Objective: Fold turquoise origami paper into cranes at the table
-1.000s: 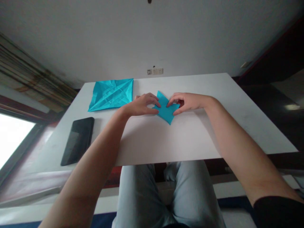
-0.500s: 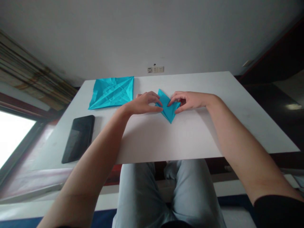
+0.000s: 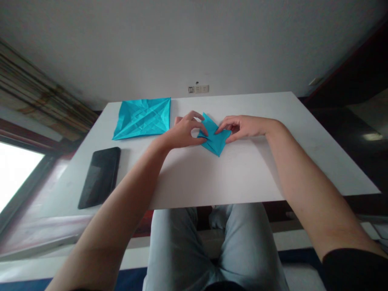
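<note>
The left hand (image 3: pixel 185 131) grasps the near-left part of the paper (image 3: pixel 216 139) between thumb and forefinger, with another finger arched above it. The right hand (image 3: pixel 238 126) grips the opposite corner: its forefinger presses on top and its thumb sits at the edge, while the remaining fingers curl under, partly hidden.

The paper lies on the table, between the two hands. It is bright turquoise, matt and folded into a compact kite-like shape. One sharp point aims towards 11 o'clock, another between 5 and 6, and a blunter corner towards 3 under the right hand. A dark slit between layers runs at its 9 o'clock side, beside the left thumb, where a flap stands slightly parted. Its middle is smooth; its lower edge shows stacked layers.

At 10 o'clock from the paper, just beyond the left hand, lies a sheet (image 3: pixel 145 116) of the same turquoise, roughly rectangular, crossed by a lattice of diagonal creases and rippled at its left edge. At 8 o'clock, near the left forearm, rests a phone (image 3: pixel 100 178), a black slab with rounded corners and a dull sheen.

The table (image 3: pixel 257 178) is flat and white, with soft arm shadows. Past it, around 12 o'clock, pale sockets (image 3: pixel 198 89) sit in a grey, plain wall (image 3: pixel 197 44).
</note>
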`<state>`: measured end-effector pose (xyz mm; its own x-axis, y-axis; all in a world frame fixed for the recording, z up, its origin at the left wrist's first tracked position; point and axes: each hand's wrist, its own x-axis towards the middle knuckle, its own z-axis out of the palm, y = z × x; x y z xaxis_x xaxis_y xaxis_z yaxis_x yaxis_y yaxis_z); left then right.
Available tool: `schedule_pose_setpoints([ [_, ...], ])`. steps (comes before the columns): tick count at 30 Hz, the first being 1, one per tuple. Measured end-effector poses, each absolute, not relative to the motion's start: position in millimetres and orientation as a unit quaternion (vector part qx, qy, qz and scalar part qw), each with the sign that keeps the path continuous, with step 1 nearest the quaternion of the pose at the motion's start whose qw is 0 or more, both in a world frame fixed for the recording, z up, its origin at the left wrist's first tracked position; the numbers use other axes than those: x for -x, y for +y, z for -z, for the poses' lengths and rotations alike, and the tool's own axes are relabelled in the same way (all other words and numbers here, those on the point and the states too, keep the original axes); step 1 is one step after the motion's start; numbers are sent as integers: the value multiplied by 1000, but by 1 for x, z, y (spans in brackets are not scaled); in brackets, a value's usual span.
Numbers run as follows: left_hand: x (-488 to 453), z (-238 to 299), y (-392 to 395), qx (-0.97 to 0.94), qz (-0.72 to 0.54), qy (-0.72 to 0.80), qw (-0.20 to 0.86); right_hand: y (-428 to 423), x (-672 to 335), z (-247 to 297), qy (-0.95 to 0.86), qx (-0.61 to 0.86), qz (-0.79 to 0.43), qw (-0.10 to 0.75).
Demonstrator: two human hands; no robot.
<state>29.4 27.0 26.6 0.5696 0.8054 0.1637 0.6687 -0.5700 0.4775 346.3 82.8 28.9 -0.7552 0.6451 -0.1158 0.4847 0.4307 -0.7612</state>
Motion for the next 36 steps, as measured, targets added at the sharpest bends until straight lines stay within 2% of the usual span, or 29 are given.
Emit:
schedule_pose_setpoints([
  [4, -31, -25, 29, -880, -230, 389, 148, 81, -344, -28, -843, 344, -400, 107],
  [11, -28, -24, 35, -858, -279, 394, 175, 79, -342, -28, -837, 379, -375, 123],
  [19, -32, -20, 34, -827, -276, 469, 144, 83, -331, -18, -838, 403, -320, 182],
  [24, -37, -13, 35, -817, -272, 494, 121, 82, -324, -15, -831, 448, -271, 187],
  [29, -45, -10, 32, -781, -270, 549, 121, 82, -322, -14, -852, 414, -257, 192],
  [36, -54, -7, 30, -802, -255, 530, 105, 78, -310, -10, -877, 379, -223, 195],
])
